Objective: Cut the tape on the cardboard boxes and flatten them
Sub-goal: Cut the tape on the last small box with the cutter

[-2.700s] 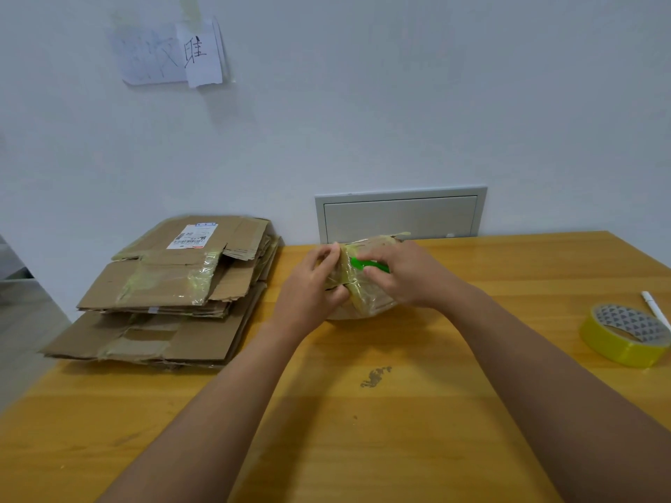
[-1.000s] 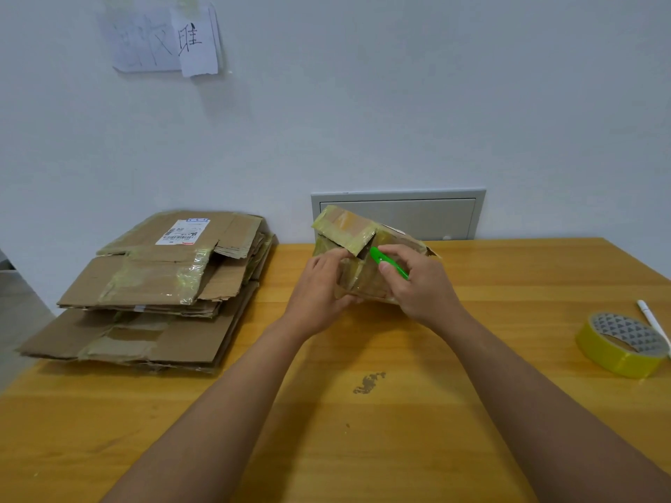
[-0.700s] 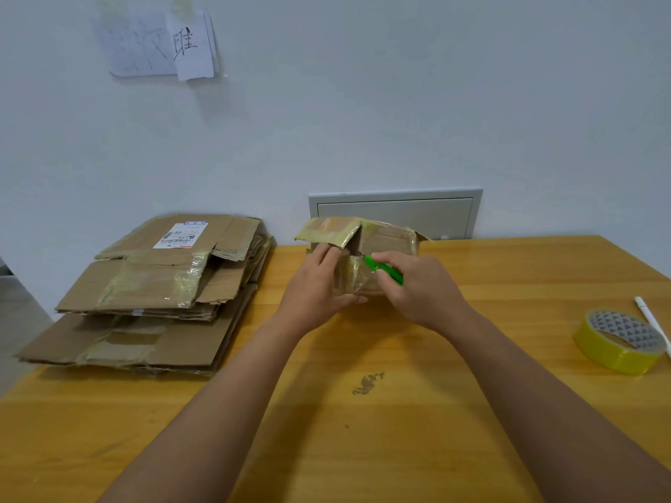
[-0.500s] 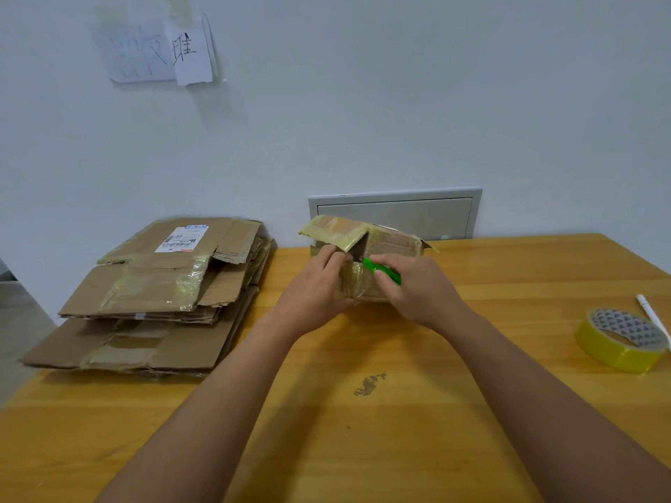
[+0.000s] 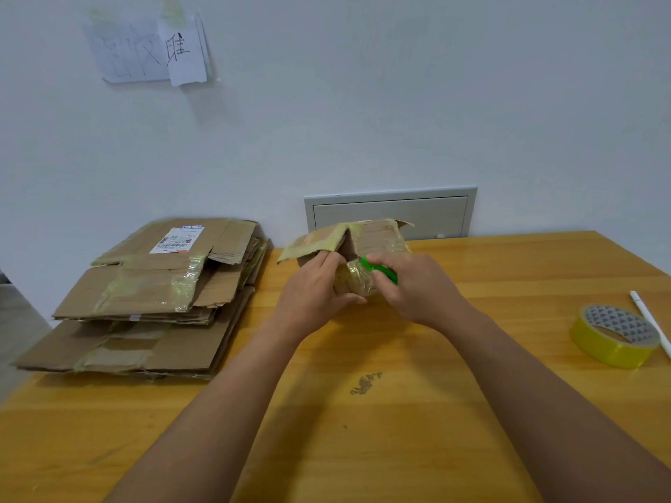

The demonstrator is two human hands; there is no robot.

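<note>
My left hand [image 5: 312,288] has its fingers [image 5: 328,261] curled round the near left side of a small taped cardboard box [image 5: 366,245], thumb hooked under its front, keeping it tipped up on the desk [image 5: 363,430]. One flap stands open above my knuckles, and I see only bare brown cardboard in there; the rest of the inside is hidden. My right hand [image 5: 417,285] grips a green cutter [image 5: 379,271], fingers wrapped tight, its tip against the shiny tape on the box front, right between my two hands. Well off to the left of my left hand lies the stack of flattened boxes [image 5: 156,295], a shipping label on top. Far to the right of my right hand sits a yellow tape roll [image 5: 613,339], with a white pen [image 5: 650,321] just beside it.
</note>
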